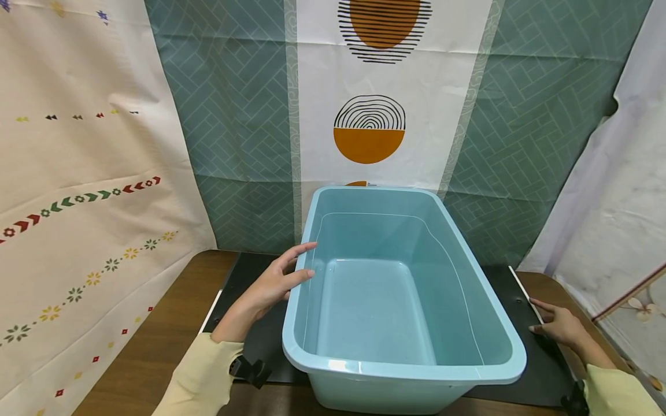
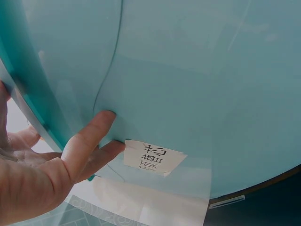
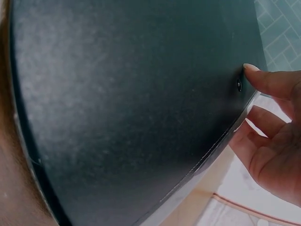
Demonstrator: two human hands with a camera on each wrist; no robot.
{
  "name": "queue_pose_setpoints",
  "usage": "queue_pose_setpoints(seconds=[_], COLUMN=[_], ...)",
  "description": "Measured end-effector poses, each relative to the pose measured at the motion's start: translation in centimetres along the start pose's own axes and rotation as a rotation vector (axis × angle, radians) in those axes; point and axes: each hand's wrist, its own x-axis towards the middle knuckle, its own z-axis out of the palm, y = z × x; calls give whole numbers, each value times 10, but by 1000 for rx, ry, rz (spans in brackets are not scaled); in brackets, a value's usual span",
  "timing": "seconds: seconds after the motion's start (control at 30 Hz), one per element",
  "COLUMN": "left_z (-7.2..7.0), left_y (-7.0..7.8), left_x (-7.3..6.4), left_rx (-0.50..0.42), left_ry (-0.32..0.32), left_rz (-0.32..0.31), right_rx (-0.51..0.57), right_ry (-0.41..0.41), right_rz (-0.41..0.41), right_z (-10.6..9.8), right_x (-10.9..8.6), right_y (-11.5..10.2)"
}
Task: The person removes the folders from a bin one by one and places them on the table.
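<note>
A large light-blue plastic tub point(image 1: 406, 371) stands in the middle, its long side running away from me. My left hand point(image 1: 269, 286) grips its left rim, thumb and forefinger over the inner side. In the left wrist view, a small paper label point(image 2: 151, 157) with handwritten characters shows on the tub wall beside the fingertips. Beneath the tub lies a black board point(image 1: 541, 361) with a pale edge. My right hand point(image 1: 566, 329) pinches that board's right edge, the thumb on its face near a small round rivet point(image 3: 240, 84) and other fingers at the edge.
The board lies on a brown wooden table point(image 1: 156, 341). A green-and-white patterned curtain point(image 1: 239, 115) hangs right behind the tub. White cloths with prints hang at the left point(image 1: 93, 173) and right point(image 1: 614, 219). Part of the tabletop is hidden under the tub.
</note>
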Motion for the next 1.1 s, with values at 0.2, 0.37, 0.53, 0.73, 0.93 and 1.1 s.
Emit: queue_pose_setpoints(seconds=[0.2, 0.37, 0.53, 0.73, 0.93, 1.1], left_z=[0, 2, 3, 4, 3, 3], left_y=[0, -1, 0, 0, 1, 3], left_x=[0, 1, 1, 1, 0, -1], left_rx=[0, 1, -4, 5, 38, 72], left_ry=[-4, -2, 2, 3, 13, 40], left_rz=[7, -1, -5, 2, 5, 2], right_rx=[-16, -28, -38, -47, -29, 24], right_ry=[23, 24, 6, 23, 49, 35], right_rz=[-18, -22, -26, -79, -138, -145], right_z=[0, 0, -1, -3, -6, -12], right_x=[-2, -3, -3, -5, -6, -5], right_y=[0, 1, 2, 1, 0, -6])
